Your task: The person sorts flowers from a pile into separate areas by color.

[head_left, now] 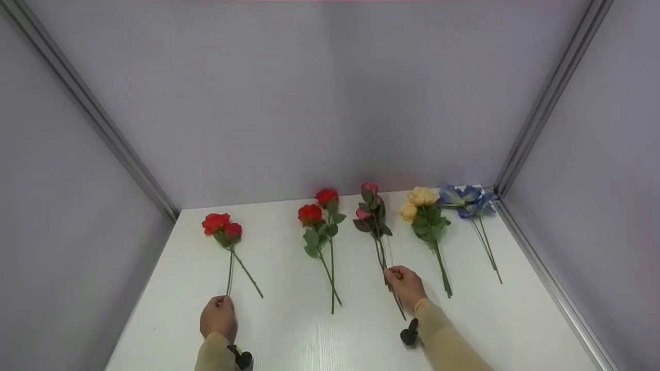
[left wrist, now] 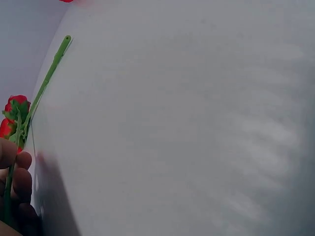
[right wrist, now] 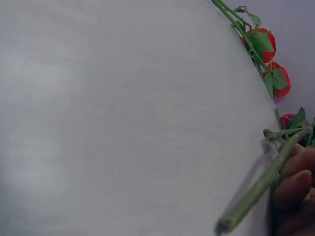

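Note:
At the left of the white table, my left hand [head_left: 217,317] pinches the lower stem of a red flower [head_left: 215,222]. A second red flower [head_left: 233,230] lies against it, its stem slanting away to the right. The left wrist view shows the fingers [left wrist: 22,184] curled around one green stem [left wrist: 9,191], while the other stem [left wrist: 50,73] lies apart. Right of centre, my right hand [head_left: 407,286] grips the stems of dark-leaved pink roses [head_left: 363,214]. One cut stem [right wrist: 256,191] sticks out past its fingers [right wrist: 294,187] in the right wrist view.
Two red roses [head_left: 310,214] with crossed stems lie between my hands. Yellow flowers [head_left: 423,196] and blue flowers [head_left: 470,198] lie farther right along the table's back edge. Grey panels [head_left: 247,103] with metal frame rails [head_left: 551,93] enclose the white table [head_left: 289,340].

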The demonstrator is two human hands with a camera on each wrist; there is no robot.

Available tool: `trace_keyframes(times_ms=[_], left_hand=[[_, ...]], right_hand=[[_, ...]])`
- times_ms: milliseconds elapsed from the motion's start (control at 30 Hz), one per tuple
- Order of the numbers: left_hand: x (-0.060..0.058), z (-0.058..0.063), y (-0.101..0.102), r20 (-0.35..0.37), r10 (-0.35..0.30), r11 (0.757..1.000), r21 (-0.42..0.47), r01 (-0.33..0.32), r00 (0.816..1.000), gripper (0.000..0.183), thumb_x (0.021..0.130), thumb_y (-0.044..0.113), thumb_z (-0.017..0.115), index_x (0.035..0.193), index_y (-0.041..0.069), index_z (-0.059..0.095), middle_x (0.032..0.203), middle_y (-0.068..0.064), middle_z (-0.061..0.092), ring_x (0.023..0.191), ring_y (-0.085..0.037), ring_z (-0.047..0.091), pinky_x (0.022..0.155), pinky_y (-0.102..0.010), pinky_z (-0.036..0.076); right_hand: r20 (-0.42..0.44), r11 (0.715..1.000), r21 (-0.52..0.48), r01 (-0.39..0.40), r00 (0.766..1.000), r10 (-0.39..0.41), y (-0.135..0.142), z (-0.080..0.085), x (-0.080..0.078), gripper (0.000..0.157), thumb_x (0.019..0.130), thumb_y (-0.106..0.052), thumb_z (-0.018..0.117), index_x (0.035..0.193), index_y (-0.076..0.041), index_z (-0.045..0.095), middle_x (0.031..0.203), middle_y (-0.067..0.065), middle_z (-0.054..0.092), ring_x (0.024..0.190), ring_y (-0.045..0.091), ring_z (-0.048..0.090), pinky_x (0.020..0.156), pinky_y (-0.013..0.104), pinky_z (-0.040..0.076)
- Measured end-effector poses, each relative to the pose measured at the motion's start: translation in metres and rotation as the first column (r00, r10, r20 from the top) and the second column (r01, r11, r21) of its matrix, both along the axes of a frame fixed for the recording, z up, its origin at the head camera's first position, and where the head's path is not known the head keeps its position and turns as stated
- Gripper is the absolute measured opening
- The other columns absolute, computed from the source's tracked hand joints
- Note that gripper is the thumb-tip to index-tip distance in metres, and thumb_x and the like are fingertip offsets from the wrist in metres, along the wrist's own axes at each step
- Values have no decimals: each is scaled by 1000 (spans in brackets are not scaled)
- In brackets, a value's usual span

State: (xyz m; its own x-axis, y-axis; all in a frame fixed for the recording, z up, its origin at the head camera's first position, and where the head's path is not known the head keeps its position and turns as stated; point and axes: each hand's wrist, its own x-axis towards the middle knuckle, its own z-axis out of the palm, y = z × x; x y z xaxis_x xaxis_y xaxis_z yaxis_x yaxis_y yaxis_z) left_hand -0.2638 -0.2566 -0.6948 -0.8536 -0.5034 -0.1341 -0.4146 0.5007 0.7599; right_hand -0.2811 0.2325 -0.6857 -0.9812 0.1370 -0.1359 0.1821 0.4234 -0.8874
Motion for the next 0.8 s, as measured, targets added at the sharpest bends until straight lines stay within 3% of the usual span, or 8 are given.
trace_keyframes(times_ms=[200, 433, 633, 800], left_hand=[[1, 10, 0, -28, -4, 999, 32, 5, 1000, 38, 98, 30, 42, 115, 1, 61, 112, -21, 62, 104, -36, 56, 88, -52, 39], [7, 27, 3, -104, 54, 994, 102, -43, 993, 40, 100, 31, 43, 116, -1, 61, 107, -21, 60, 97, -33, 54, 84, -48, 40], [2, 51, 27, -215, 61, 987, 161, -26, 975, 40, 101, 30, 45, 113, -4, 61, 103, -21, 60, 92, -30, 52, 80, -42, 40], [0, 77, 67, -276, 72, 944, 330, 24, 958, 39, 101, 33, 45, 111, -1, 61, 107, -17, 58, 94, -23, 49, 79, -35, 40]], right_hand=[[-11, 997, -69, 17, 1000, -18, 3, 5, -2, 38, 94, -41, 60, 115, -11, 64, 99, 2, 63, 90, 18, 57, 80, 36, 47], [-78, 996, -62, 56, 995, -61, 0, 24, 5, 34, 96, -34, 59, 118, -8, 62, 93, 4, 58, 85, 18, 54, 74, 32, 44], [-192, 996, -77, -51, 981, 36, -14, 54, 9, 25, 96, -28, 60, 113, -10, 64, 89, 3, 58, 77, 18, 53, 68, 30, 44], [-232, 977, -100, -187, 959, 160, -39, 73, 12, 19, 96, -27, 61, 108, -13, 66, 91, 3, 61, 80, 18, 55, 67, 27, 47]])
